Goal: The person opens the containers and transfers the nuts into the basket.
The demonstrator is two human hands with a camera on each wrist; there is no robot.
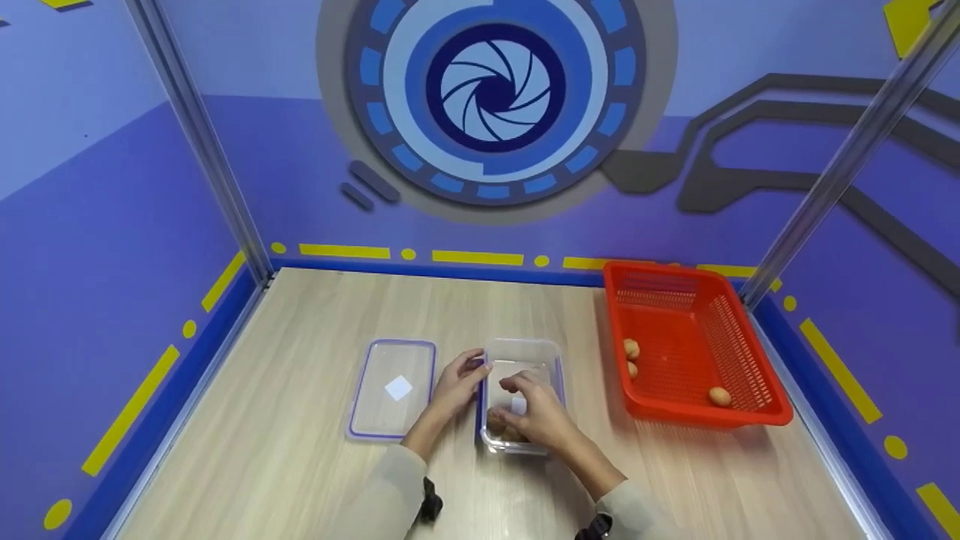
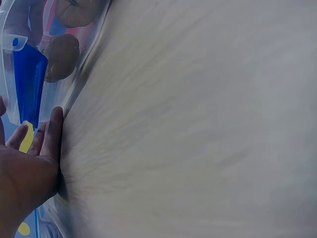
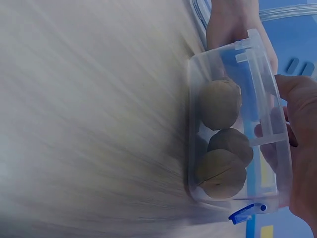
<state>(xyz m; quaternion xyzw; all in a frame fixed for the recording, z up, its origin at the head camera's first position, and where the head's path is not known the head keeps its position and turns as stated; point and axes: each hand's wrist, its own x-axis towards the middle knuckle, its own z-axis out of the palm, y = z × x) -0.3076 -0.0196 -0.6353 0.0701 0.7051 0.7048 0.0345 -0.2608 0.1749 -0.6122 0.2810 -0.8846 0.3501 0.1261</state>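
Observation:
A clear plastic box (image 1: 525, 351) stands on the table with several walnuts (image 3: 220, 173) at its near end. My left hand (image 1: 457, 386) lies along the box's left side, its fingertips right at the rim. In the left wrist view its fingers stretch out beside a blue clip (image 2: 29, 82) on the box. My right hand (image 1: 546, 416) reaches over the right wall into the box. Its thumb and fingers are spread apart above the walnuts, with nothing showing between them. Through the box wall in the right wrist view, its fingertips look blurred.
Left of the box lies its clear lid (image 1: 375, 390) with a purple-blue edge and a white square label (image 1: 398, 387). A red plastic basket (image 1: 675, 409) stands at the right, with walnuts (image 1: 719, 396) inside. Printed panels and metal posts (image 1: 217, 165) border the table.

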